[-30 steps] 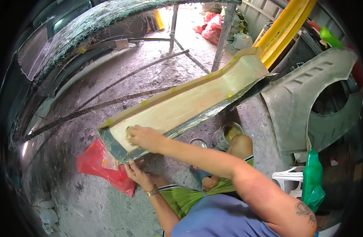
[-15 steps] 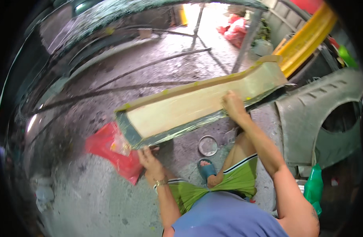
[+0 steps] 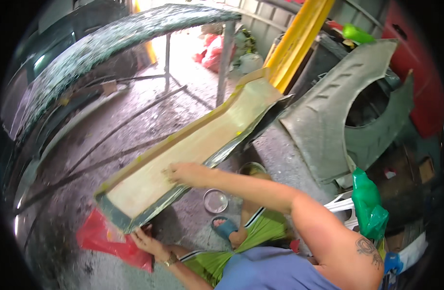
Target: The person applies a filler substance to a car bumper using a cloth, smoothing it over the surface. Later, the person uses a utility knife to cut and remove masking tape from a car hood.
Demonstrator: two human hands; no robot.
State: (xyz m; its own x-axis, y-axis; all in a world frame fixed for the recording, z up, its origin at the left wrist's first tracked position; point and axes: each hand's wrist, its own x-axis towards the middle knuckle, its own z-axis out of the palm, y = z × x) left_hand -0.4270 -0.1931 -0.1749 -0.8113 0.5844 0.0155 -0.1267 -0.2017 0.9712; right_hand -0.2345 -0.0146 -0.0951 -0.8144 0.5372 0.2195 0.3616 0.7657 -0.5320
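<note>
A long trough-shaped panel (image 3: pixel 198 147) slants from lower left to upper right in front of me, beige inside with a dark grey band at its near end. Its far rim is tan with yellowish patches; along the near edge runs a shiny, film-like strip. My left hand (image 3: pixel 149 245) grips the panel's lower left corner, fingers bent at the edge. On the beige surface, left of the middle, my right hand (image 3: pixel 187 174) presses down with closed fingers; whatever they hold is hidden. Under the left corner lies a red plastic bag (image 3: pixel 103 241).
A round shallow tin (image 3: pixel 215 200) sits on the floor by my foot. At right stands a grey car fender (image 3: pixel 323 106), with a green plastic bag (image 3: pixel 369 205) nearer me. A rough-topped metal-framed stand (image 3: pixel 111 36) and a yellow beam (image 3: pixel 299 43) lie beyond.
My right hand has slid along the panel toward its lower left end. The view has swung right, and the panel appears at a steeper slant. My left hand keeps hold of the corner.
</note>
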